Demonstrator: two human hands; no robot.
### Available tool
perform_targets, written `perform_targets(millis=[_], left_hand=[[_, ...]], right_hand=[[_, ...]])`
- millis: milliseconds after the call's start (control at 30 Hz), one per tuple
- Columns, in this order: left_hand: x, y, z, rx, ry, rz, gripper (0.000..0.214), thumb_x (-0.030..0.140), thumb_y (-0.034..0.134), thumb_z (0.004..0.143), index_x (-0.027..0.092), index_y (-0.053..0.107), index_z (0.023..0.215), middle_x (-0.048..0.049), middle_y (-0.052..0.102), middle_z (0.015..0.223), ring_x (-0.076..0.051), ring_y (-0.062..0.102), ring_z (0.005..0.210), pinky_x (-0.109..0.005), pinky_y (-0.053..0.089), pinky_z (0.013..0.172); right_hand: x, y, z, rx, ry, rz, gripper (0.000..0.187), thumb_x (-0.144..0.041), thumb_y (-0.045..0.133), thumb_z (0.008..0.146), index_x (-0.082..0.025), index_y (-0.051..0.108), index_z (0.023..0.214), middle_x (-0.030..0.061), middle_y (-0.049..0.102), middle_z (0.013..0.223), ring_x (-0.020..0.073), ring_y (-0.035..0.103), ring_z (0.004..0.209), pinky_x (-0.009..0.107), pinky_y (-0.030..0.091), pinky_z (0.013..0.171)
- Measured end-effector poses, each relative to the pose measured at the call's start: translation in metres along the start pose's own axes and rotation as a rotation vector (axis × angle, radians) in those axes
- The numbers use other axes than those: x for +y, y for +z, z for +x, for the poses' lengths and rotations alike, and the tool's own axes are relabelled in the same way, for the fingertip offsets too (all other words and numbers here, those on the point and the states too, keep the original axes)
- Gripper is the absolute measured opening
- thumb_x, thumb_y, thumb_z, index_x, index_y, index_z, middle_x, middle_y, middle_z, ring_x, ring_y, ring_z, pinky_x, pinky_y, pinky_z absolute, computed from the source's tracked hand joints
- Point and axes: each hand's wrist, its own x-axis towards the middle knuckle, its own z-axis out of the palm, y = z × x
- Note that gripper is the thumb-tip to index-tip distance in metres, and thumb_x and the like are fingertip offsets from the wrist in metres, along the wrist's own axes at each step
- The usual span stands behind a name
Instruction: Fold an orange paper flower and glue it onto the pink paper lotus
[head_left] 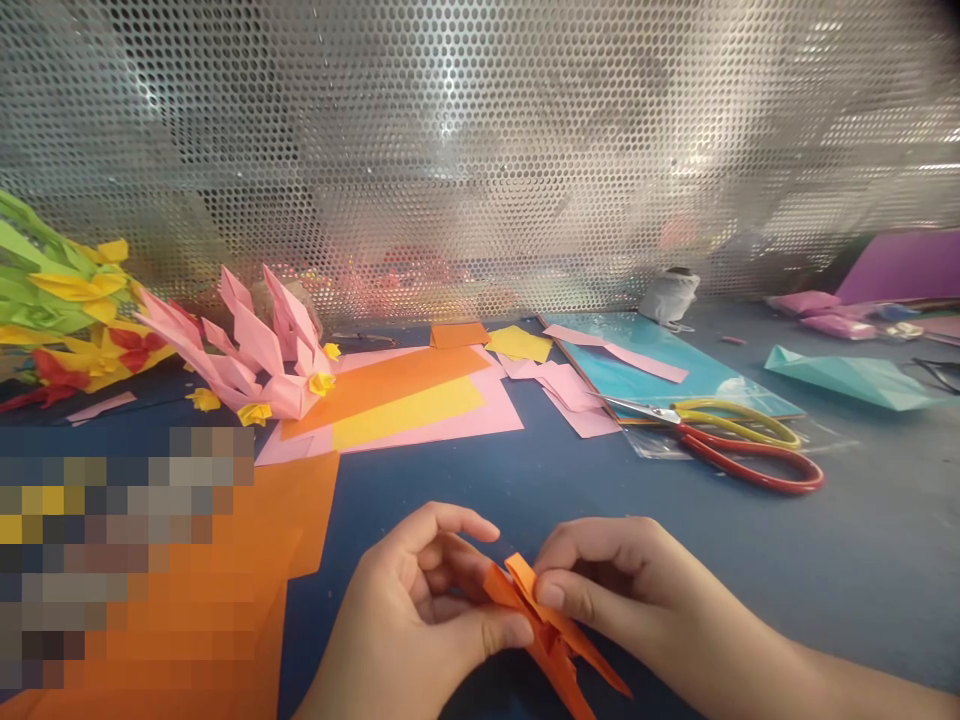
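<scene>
Both my hands pinch a small folded orange paper piece [551, 640] low in the middle of the view, just above the blue table [465, 480]. My left hand [420, 610] grips its left side between thumb and curled fingers. My right hand [607, 580] presses the top fold with fingertips and thumb. The paper's pointed end sticks out down and to the right.
Orange sheets [225, 600] lie at the left. Pink, orange and yellow sheets [405, 400] are stacked beyond my hands, with pink origami flowers [255, 350] and green-yellow paper models [60, 300] at the far left. Red-and-yellow scissors [735, 445] lie on the right near a blue sheet [660, 370]. A perforated metal wall [480, 150] stands behind.
</scene>
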Motion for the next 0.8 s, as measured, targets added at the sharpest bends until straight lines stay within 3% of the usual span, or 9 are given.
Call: perform_targets(millis=[267, 533, 800], left_hand=[[0.001, 0.0005, -0.0003, -0.062, 0.023, -0.055, 0.025, -0.004, 0.074, 0.056, 0.018, 0.064, 0.065, 0.0092, 0.068, 0.061, -0.007, 0.066, 0.06, -0.012, 0.052, 0.058], [0.0027, 0.0018, -0.0016, -0.066, -0.007, -0.087, 0.027, -0.005, 0.075, 0.055, 0.018, 0.063, 0.063, 0.0103, 0.067, 0.058, -0.007, 0.065, 0.059, -0.012, 0.051, 0.056], [-0.0027, -0.0014, 0.0016, -0.123, 0.01, -0.1, 0.019, 0.009, 0.079, 0.061, 0.017, 0.062, 0.064, 0.0068, 0.068, 0.063, -0.007, 0.063, 0.062, -0.014, 0.05, 0.061]], right_hand=[[-0.0005, 0.002, 0.0007, 0.005, 0.002, 0.029, 0.026, -0.038, 0.059, 0.087, -0.017, 0.061, 0.072, -0.0022, 0.06, 0.063, 0.0098, 0.05, 0.057, 0.02, 0.04, 0.053], [0.0015, -0.0043, 0.0029, -0.087, -0.032, 0.107, 0.027, -0.041, 0.066, 0.083, -0.016, 0.064, 0.072, -0.0001, 0.063, 0.063, 0.0109, 0.054, 0.058, 0.022, 0.042, 0.056], [0.0007, 0.0011, -0.0011, 0.002, -0.052, 0.016, 0.029, -0.04, 0.057, 0.088, -0.018, 0.054, 0.069, -0.0014, 0.057, 0.064, 0.0109, 0.049, 0.058, 0.022, 0.038, 0.054]])
